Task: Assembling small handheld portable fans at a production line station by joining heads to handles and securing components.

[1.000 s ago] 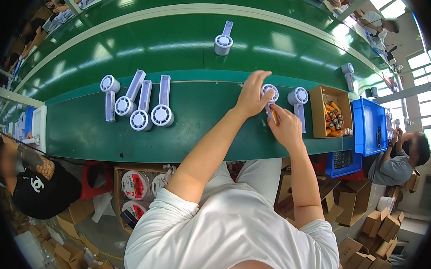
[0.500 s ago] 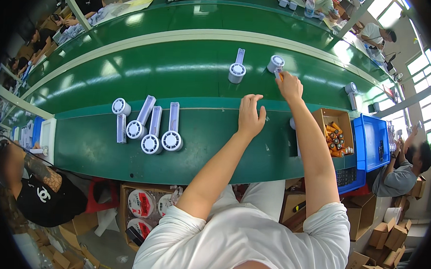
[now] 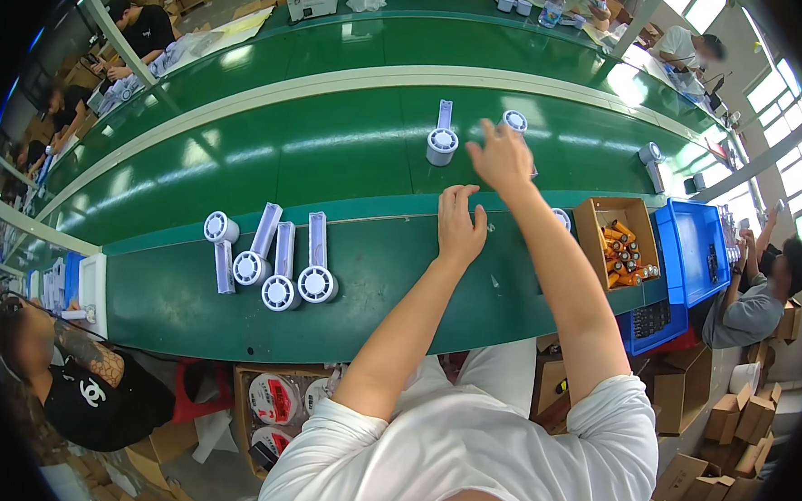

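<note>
My right hand (image 3: pixel 504 158) is over the green belt with fingers spread and nothing in them. Beside its fingertips lies a pale handheld fan (image 3: pixel 442 145), round head nearest me and open, hollow handle pointing away. Another fan (image 3: pixel 515 120) is partly hidden behind the hand. Closer in, my left hand (image 3: pixel 459 225) hovers at the bench's far edge, fingers loosely bent, thumb apart, holding nothing. Several more fans (image 3: pixel 317 283) lie grouped on the green bench to the left. Past my right forearm, part of one fan head (image 3: pixel 561 219) shows.
A cardboard box (image 3: pixel 593 226) of orange cylindrical cells stands on the right, beside a blue tray (image 3: pixel 681 265). One fan (image 3: pixel 651 164) lies on the belt at far right. Rolls sit in a carton (image 3: pixel 246 397) below the bench. Co-workers are on both sides and across.
My right hand has let go of the fan at the right on the belt and moved left, its fingers opening. My left hand has barely moved. The view has shifted slightly.
</note>
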Demonstrator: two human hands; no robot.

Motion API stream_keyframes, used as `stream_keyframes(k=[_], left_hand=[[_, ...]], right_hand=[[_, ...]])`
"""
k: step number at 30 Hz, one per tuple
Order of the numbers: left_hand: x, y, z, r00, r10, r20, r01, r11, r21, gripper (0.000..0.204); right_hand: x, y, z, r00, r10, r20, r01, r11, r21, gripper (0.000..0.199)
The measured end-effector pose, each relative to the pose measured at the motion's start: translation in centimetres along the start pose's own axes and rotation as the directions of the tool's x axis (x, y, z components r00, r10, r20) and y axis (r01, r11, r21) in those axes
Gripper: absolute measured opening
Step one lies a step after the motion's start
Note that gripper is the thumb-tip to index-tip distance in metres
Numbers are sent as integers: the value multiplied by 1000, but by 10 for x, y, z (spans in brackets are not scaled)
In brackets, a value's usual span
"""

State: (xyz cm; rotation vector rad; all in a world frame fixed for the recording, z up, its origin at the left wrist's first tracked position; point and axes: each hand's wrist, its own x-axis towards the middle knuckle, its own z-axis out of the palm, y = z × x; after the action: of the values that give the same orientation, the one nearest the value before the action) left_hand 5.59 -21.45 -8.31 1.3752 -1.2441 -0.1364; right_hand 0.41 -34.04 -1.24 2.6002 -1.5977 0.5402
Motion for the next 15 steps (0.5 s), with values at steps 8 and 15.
stream_keyframes(k=[8,15], left_hand=[[3,2,-2,989,-89,-120,76,992,-105,28],[1,-5,-5,974,-85,-209,72,995,-69,43]], right_hand=[[-2,-18,25,970,-195,143,147,945,292,62],[-50,6,-31,980,-99,173,-15,829,558,57]])
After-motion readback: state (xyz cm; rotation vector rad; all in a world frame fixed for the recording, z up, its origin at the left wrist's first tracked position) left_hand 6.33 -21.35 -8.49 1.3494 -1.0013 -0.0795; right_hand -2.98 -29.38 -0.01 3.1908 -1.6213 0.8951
